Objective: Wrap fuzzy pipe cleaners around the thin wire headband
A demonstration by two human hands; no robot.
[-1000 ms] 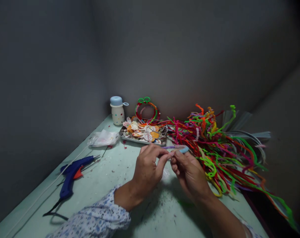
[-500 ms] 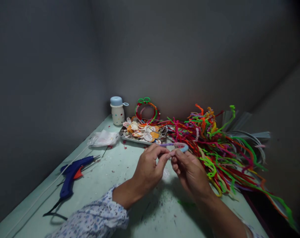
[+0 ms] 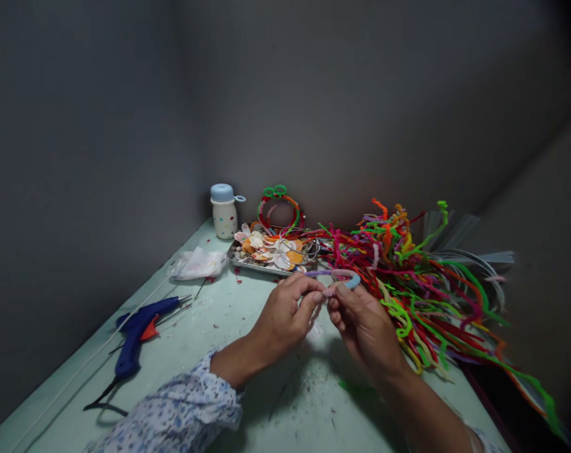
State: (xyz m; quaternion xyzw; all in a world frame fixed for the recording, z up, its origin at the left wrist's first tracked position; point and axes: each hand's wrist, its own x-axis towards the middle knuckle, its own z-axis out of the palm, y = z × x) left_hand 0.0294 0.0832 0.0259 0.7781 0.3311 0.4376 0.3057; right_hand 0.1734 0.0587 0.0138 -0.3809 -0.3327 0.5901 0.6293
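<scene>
Chenille pipe cleaner (image 3: 332,274), lilac along most of its length and pale blue at the right end, bent in an arc and held above the pale green table (image 3: 205,333), just in front of the metal tray (image 3: 266,269). Left hand (image 3: 280,330): grip clenched, thumb and fingers pinching the strand. Right hand (image 3: 365,333): grip likewise clenched on the strand, close beside the left hand at the pinched point. Floral-print sleeve (image 3: 182,402) on the left forearm.

Tray holds shell-like petal shapes (image 3: 266,248) in white and orange. Behind it, against the far wall, stands a pipe-cleaner ring (image 3: 278,207). White spotted jar with a blue lid (image 3: 224,212) sits in the far left corner of the table. White plastic bag (image 3: 198,263) lies nearby. Blue hot glue gun (image 3: 134,336) lies along the left edge, on its side. Multicoloured heap of pipe cleaners (image 3: 422,296) lies to the right of the hands, spilling over the right edge.
</scene>
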